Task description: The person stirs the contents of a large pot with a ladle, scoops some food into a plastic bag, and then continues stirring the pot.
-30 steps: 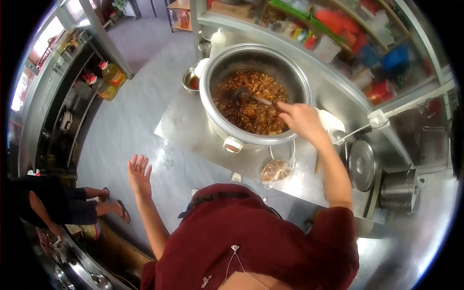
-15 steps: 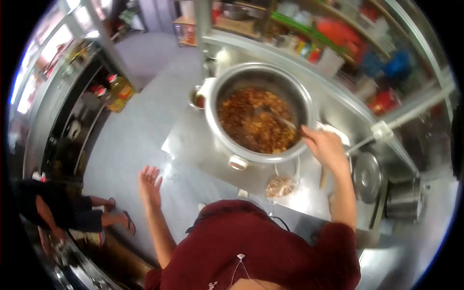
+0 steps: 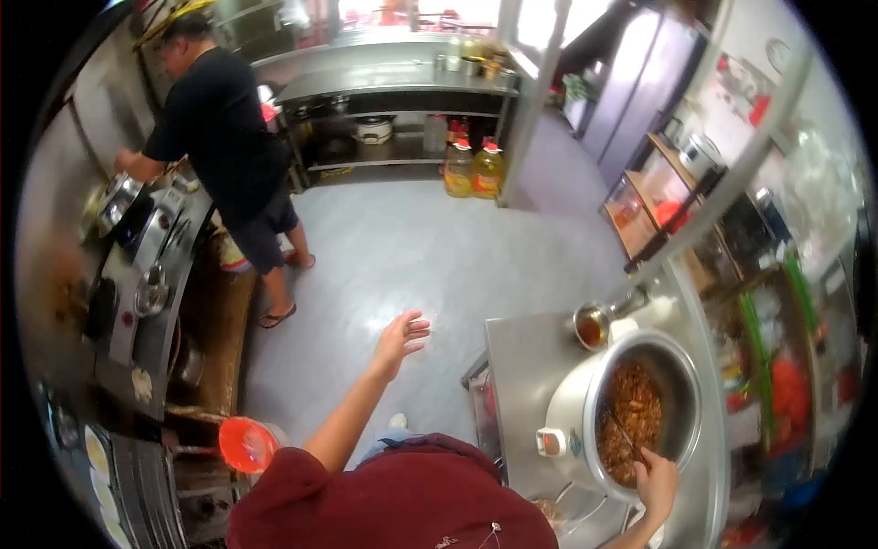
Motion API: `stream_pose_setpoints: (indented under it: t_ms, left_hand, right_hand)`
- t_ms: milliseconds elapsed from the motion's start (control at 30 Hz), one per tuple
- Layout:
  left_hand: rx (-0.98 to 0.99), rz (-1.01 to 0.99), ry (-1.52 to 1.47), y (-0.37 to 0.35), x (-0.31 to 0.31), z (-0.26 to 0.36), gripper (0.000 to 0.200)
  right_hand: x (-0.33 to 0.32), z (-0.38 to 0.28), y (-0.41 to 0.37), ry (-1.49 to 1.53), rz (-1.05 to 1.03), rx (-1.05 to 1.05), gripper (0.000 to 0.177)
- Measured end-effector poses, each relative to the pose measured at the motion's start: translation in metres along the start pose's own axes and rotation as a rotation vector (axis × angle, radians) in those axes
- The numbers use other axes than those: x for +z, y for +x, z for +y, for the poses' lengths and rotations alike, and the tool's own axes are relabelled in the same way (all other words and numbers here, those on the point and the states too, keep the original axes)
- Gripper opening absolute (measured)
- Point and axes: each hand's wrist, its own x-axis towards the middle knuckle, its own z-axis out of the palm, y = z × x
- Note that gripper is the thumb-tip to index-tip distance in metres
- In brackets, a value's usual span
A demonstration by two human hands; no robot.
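Grey floor (image 3: 412,247), smooth and dull, spreads left of and beyond the pot. The steel counter (image 3: 521,357) under the pot is flat brushed metal, square-cornered, with a soft glare. Well apart from the pot, far to its left, a person in black (image 3: 219,119) stands at a long stove bench (image 3: 137,265) crowded with round metal pans. The pot (image 3: 572,412) itself is a big round cooker: pale, smooth outer wall, shiny steel rim, a button tab low on its near side. Inside, the stew (image 3: 638,403) is brown, chunky and wet, filling the bowl partway. Two oil bottles (image 3: 487,169), clear plastic with yellow contents, stand on the floor far beyond the pot. An orange bowl (image 3: 247,444), round and glossy, sits well left of the pot. A small steel sauce bowl (image 3: 590,327) rests just beside the pot's far rim. Your right hand (image 3: 657,483) is at the pot's near rim, fingers clenched round the spoon (image 3: 624,432), whose thin dark handle slants from your fingers into the stew. Your left hand (image 3: 400,340) hangs in the air left of the pot, fingers spread, holding nothing.
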Motion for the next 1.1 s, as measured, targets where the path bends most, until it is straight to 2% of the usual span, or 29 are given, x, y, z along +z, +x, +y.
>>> stream_pose_setpoints:
  t_ms: [100, 133, 200, 267, 300, 400, 467, 700, 900, 967, 1033, 1100]
  left_hand:
    - [-0.002, 0.085, -0.030, -0.007, -0.032, -0.003, 0.044]
    - [0.003, 0.104, -0.049, -0.008, -0.042, -0.004, 0.044]
    - [0.031, 0.144, -0.091, -0.012, -0.058, -0.001, 0.043]
    - [0.059, 0.173, -0.137, -0.017, -0.068, -0.001, 0.043]
    - [0.065, 0.197, -0.152, -0.019, -0.073, 0.002, 0.043]
    - [0.075, 0.261, -0.188, -0.028, -0.091, 0.006, 0.044]
    - [0.085, 0.308, -0.207, -0.035, -0.105, 0.002, 0.045]
    - [0.094, 0.421, -0.278, -0.047, -0.145, -0.004, 0.043]
    - [0.107, 0.401, -0.284, -0.041, -0.137, -0.012, 0.043]
    - [0.106, 0.365, -0.271, -0.032, -0.130, -0.010, 0.043]
    - [0.098, 0.322, -0.261, -0.024, -0.119, -0.005, 0.044]
    - [0.099, 0.258, -0.235, -0.012, -0.109, -0.002, 0.046]
  right_hand:
    - [0.001, 0.004, 0.020, -0.120, -0.002, -0.092, 0.028]
    - [-0.012, -0.015, 0.023, -0.105, -0.041, -0.141, 0.027]
    - [0.000, 0.002, 0.037, -0.167, 0.102, -0.304, 0.026]
    - [-0.015, -0.022, 0.049, -0.225, -0.047, -0.212, 0.027]
    - [-0.035, -0.045, 0.051, -0.348, -0.231, -0.158, 0.032]
    - [-0.044, -0.063, 0.068, -0.319, -0.282, -0.139, 0.030]
    - [-0.032, -0.036, 0.097, -0.274, -0.370, -0.204, 0.030]
    - [-0.022, -0.048, 0.109, -0.152, -0.393, -0.095, 0.029]
    - [-0.010, -0.020, 0.106, -0.074, -0.404, -0.066, 0.029]
    - [-0.005, 0.000, 0.103, -0.034, -0.389, -0.101, 0.029]
    - [-0.004, 0.016, 0.093, -0.080, -0.345, -0.260, 0.030]
    - [0.003, 0.042, 0.079, 0.109, -0.246, -0.065, 0.033]
